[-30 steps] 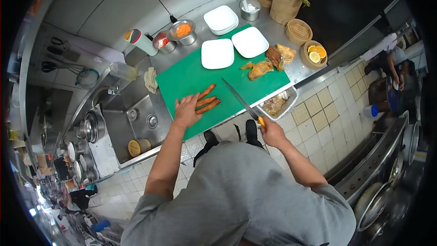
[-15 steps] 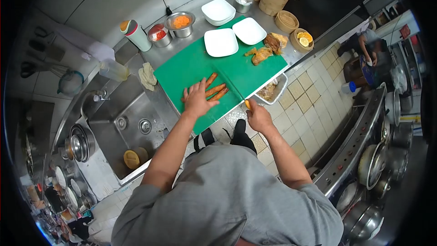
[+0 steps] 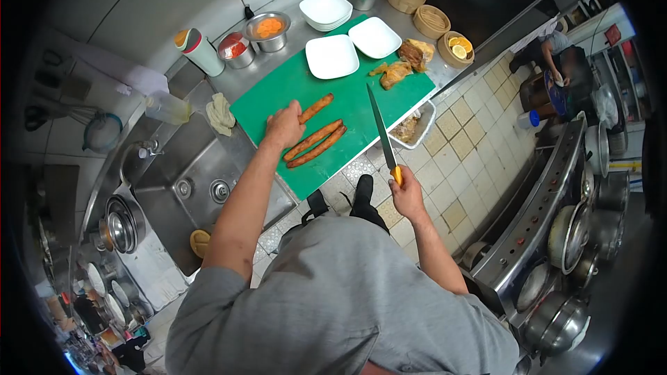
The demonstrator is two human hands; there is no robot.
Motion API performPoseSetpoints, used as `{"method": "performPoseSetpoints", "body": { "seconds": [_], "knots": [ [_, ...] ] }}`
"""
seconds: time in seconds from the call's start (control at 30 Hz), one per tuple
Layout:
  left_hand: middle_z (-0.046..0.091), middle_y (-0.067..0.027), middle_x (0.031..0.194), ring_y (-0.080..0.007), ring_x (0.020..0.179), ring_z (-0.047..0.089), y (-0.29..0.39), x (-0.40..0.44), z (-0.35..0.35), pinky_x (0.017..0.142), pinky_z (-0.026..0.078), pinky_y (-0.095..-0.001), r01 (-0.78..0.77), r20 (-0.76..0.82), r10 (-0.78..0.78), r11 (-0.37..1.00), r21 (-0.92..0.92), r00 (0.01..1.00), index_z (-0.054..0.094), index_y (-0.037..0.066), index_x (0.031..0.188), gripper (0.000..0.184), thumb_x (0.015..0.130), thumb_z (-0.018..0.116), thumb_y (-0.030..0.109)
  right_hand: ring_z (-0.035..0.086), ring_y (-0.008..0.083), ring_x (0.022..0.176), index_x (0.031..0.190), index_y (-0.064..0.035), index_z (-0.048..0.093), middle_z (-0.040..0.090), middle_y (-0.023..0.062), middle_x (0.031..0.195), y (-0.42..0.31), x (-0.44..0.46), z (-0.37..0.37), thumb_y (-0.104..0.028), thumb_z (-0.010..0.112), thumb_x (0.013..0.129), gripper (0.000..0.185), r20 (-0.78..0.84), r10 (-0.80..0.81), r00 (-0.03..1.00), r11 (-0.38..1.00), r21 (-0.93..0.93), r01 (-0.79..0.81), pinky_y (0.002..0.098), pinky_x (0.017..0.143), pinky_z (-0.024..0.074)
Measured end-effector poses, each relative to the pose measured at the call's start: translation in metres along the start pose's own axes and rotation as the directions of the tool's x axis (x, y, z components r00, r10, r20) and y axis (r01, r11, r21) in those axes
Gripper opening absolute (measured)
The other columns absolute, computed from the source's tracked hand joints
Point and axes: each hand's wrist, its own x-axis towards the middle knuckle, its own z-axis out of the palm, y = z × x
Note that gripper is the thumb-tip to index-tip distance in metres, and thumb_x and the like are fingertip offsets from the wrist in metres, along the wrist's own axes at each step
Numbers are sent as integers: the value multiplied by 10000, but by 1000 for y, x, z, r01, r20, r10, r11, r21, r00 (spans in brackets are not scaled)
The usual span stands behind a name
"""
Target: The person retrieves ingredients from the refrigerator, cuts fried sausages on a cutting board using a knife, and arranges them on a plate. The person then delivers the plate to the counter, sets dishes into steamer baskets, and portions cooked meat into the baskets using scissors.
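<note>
Three long browned rolls, possibly sausages or fried rolls, lie on a green cutting board (image 3: 264, 101). My left hand (image 3: 285, 125) is closed around the left end of the far roll (image 3: 318, 107), its fingertips partly hidden. The middle roll (image 3: 314, 139) and the near roll (image 3: 317, 148) lie side by side just below that hand. My right hand (image 3: 408, 196) grips the yellow handle of a long knife (image 3: 381, 125). Its blade points away from me, crossing the board's front edge, apart from the rolls. Two white square plates (image 3: 332, 57) and browned cooked meat (image 3: 396, 73) are on the far side.
At left is a steel sink (image 3: 177, 194). Behind the board stand stacked plates (image 3: 326, 8), a steel bowl of orange pieces (image 3: 268, 28) and bamboo steamers (image 3: 432, 21). A white tub (image 3: 421, 128) sits below the board's right edge. A stove (image 3: 531, 215) is at right; another person (image 3: 552, 48) works beyond.
My left hand has moved off the grouped rolls toward the far one, which is now apart from the others. My right hand has drawn the knife back and right, off the board's middle.
</note>
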Motion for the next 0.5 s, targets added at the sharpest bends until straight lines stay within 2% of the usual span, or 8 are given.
{"method": "performPoseSetpoints", "body": {
  "seconds": [0.03,0.1,0.17,0.2,0.23,0.27,0.33,0.5],
  "knots": [
    [690,-155,1166,-348,1214,599,4,-3,-3,1057,417,-553,-46,5,45,998,37,999,547,82,1193,428,899,750,317,642,176,881,1299,-11,572,678,121,1005,6,-1,1,-59,656,978,335,-3,-1,1000,1000,5,1,323,811,534],
    [671,-153,1213,-345,1235,584,10,-10,-1,1072,407,-550,-35,14,34,999,32,999,547,86,1253,513,873,782,339,722,398,912,1304,-39,576,712,250,971,14,-2,1,-138,678,966,367,-47,-49,998,997,56,51,431,786,556],
    [652,-151,1260,-343,1255,569,18,-24,8,1086,396,-547,-19,28,18,1000,25,999,547,90,1312,601,847,815,360,725,400,905,1296,-43,583,715,247,955,10,-1,-7,-162,681,970,361,4,20,1000,998,58,-20,436,780,556],
    [620,-151,1301,-342,1270,552,23,-34,14,1086,398,-540,-80,-72,84,995,51,994,530,97,1366,714,798,853,385,728,401,898,1288,-48,589,718,244,939,5,1,-10,-186,683,973,357,61,84,995,995,51,-87,441,773,557],
    [587,-150,1343,-341,1285,535,28,-43,19,1085,400,-533,-136,-169,148,987,83,974,513,105,1419,828,748,891,409,728,401,898,1288,-48,589,718,244,939,8,5,-10,-186,683,973,357,64,82,995,995,58,-86,441,773,557],
    [587,-150,1343,-341,1285,535,34,-48,22,1085,400,-533,-130,-171,144,987,92,975,513,105,1419,828,748,891,409,726,412,885,1282,-53,596,718,243,922,9,10,-8,-211,684,976,355,86,44,995,997,52,-49,450,765,557],
    [507,-135,1435,-332,1343,477,43,-54,27,1112,391,-514,-94,-104,115,977,189,988,437,106,1527,994,710,912,414,711,454,874,1274,-67,602,717,252,915,9,22,-4,-256,662,985,350,144,-7,990,1000,13,5,498,756,554],
    [515,-127,1422,-331,1339,483,45,-58,40,1111,394,-497,-31,-186,61,987,157,981,456,90,1495,958,705,918,373,692,487,911,1336,-94,559,711,285,939,-17,56,23,-245,608,991,380,177,-15,984,995,-94,33,575,782,537]
  ]
}}
